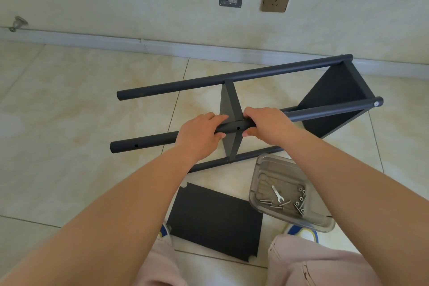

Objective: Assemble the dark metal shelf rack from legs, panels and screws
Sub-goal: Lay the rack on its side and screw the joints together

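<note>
Fingers [214,119] of the left hand [199,137] curl over the near leg [144,143] of the dark rack, which lies on its side on the tiled floor [69,104]; the right hand [267,125] grips the same tube just beside it, thumb underneath. Between both grips a bolt hole faces up, where the middle panel [228,109] meets the tube. Beyond the fingers runs the far leg [232,75]; off to their right stands the end panel [334,102]. Below the wrists lies a loose panel [213,220], and right of it a clear tray [274,167] holding a small wrench [277,194], screws [265,202] and nuts.
</note>
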